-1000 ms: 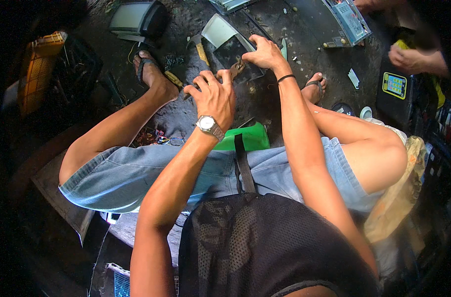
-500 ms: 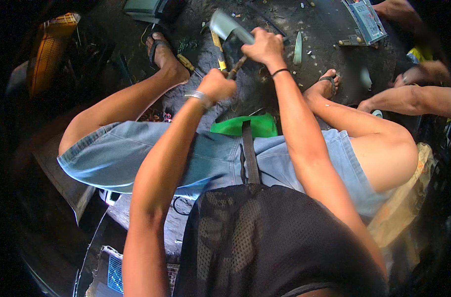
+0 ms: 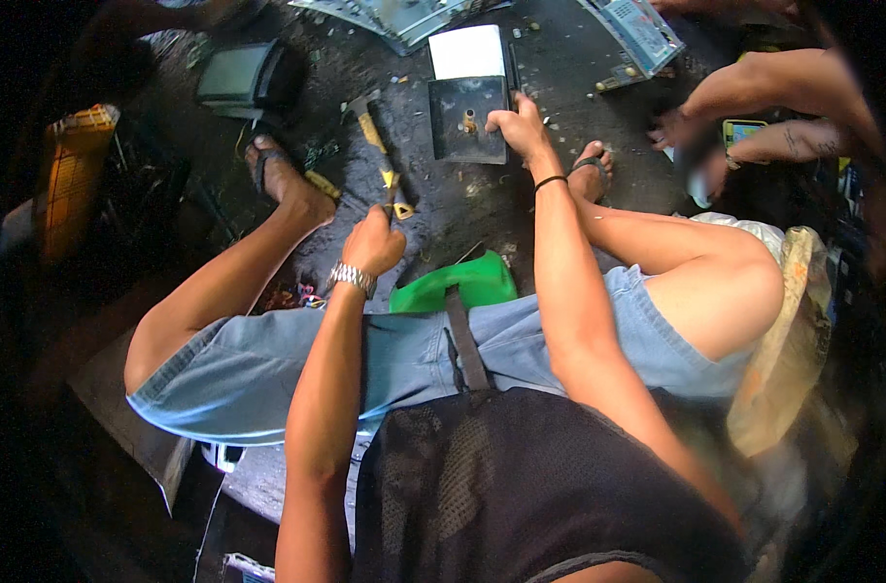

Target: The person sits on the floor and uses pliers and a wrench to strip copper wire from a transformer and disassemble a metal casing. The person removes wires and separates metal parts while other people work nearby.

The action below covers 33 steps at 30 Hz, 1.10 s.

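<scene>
A: In the head view, where is the right hand point(image 3: 521, 131) of the person?
B: It is at the right edge of a shallow square black plastic tray point(image 3: 450, 112). The thumb lies over this edge, and the fingers are closed on it, so the hand grips the tray.

A: Is something in or against the tray?
B: A small brass-coloured piece point(image 3: 470, 121) is seen inside it, somewhat right of its middle. A smooth white rectangular panel point(image 3: 465, 53) adjoins its far edge. Whether the tray touches the ground, one cannot tell.

A: And the left hand point(image 3: 373, 243)?
B: It is to the left of the tray and nearer to the person. Its fingers are curled into a fist around a slim dark object point(image 3: 390, 208), of which only the tip shows; what kind it is, one cannot tell.

A: Which things lie around?
B: Left of the tray there is a hammer with a yellow handle point(image 3: 370, 131), and farther left a boxy dark-cased screen point(image 3: 234, 78). On the near side of the tray is a curved bright green plastic piece point(image 3: 487, 274), between the person's legs. Well to the right of the tray are a co-worker's two hands point(image 3: 710, 178), partly blurred.
</scene>
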{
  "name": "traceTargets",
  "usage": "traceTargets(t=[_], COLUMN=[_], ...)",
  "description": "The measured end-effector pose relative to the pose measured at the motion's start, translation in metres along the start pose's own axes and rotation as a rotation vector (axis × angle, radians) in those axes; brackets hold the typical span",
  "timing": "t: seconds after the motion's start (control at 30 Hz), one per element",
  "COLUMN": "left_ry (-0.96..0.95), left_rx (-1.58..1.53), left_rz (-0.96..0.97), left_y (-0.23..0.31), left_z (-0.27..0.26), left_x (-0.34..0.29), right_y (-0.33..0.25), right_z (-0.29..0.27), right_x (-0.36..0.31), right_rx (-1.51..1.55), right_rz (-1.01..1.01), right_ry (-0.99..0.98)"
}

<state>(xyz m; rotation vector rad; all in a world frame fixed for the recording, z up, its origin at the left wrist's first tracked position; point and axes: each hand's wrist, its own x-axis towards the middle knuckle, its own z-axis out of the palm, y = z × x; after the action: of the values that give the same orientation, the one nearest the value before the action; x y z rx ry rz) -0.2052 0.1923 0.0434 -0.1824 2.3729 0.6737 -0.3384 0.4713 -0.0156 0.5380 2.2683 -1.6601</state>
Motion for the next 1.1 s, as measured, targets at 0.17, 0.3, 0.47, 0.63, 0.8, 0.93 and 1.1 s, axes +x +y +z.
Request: traceTargets(t=[0.17,0.3,0.47,0.63,0.8,0.93,1.1], left_ry=[0.247,0.258,0.002,0.074,0.047,0.022,-0.039], left_rx=[-0.188,-0.289,-0.467,-0.045,-0.117,-0.127,-0.076], left_rz=[0.192,0.214,0.060,0.159,0.125,0.116,0.105], left_y=[0.055,0.064,0.051,0.034,0.025,0.021,0.009], left_z=[-0.014,-0.005,0.011,0.028,0.045,0.053,0.062], left_x=[-0.017,-0.007,0.004,0.016,0.030,0.036,0.045], right_y=[0.009,0.035,0.051,0.049,0.001,-0.014,0.029], right_z=[-0.023,-0.024,-0.029,-0.030,-0.006,0.024,0.046], right_x=[-0.009,0.000,-0.006,-0.006,-0.026,-0.045,-0.052], right_rx=[0.348,0.561,0.504,0.439,0.190,-0.331,-0.446], right_rz=[0.147,0.204,0.130,0.076,-0.190,-0.299,-0.271], right_ry=[0.232,0.362,0.357,0.344,0.568,0.542,0.344])
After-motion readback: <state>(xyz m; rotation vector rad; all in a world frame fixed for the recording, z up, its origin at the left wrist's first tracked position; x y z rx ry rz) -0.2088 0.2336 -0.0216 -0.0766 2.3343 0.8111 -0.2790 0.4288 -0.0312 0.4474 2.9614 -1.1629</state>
